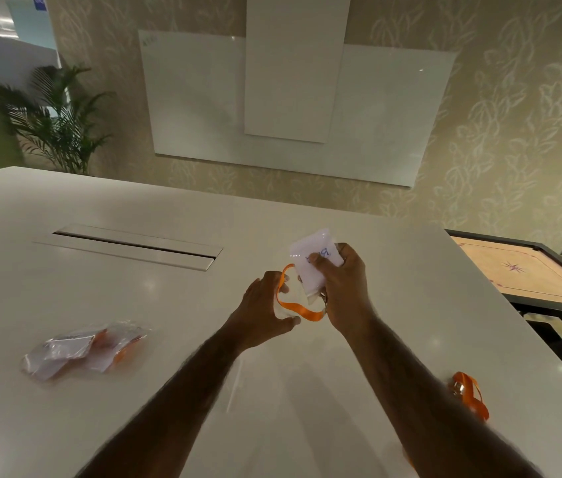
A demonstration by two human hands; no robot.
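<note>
- While both hands were raised just above the pale worktop (141,305), the right hand (341,288) gripped a white card (314,258), with the thumb pressed across its blue handwriting and the fingers curled behind it.
- The card stood roughly upright in that grip, clear of the worktop, with its top edge above the knuckles.
- An orange lanyard (302,310) hung from the card's lower end and looped across to the left hand (266,312), just beside the right.
- The left hand's fingers were curled over the strap and held it; motion blur made it hard to say whether the thumb touched it too.
- Well to the left of the left hand, and slightly nearer the person, a pile of clear bags (79,350) with orange inside lay flat on the worktop.
- To the right of the right forearm, nearer the person than the hands, a second lanyard (472,396) with a metal clip lay near the worktop's edge.
- Beyond the left hand and to its left, a long cable slot (135,246) was set into the worktop.
- Far to the right of the right hand, off the worktop, stood a game board (527,270).
</note>
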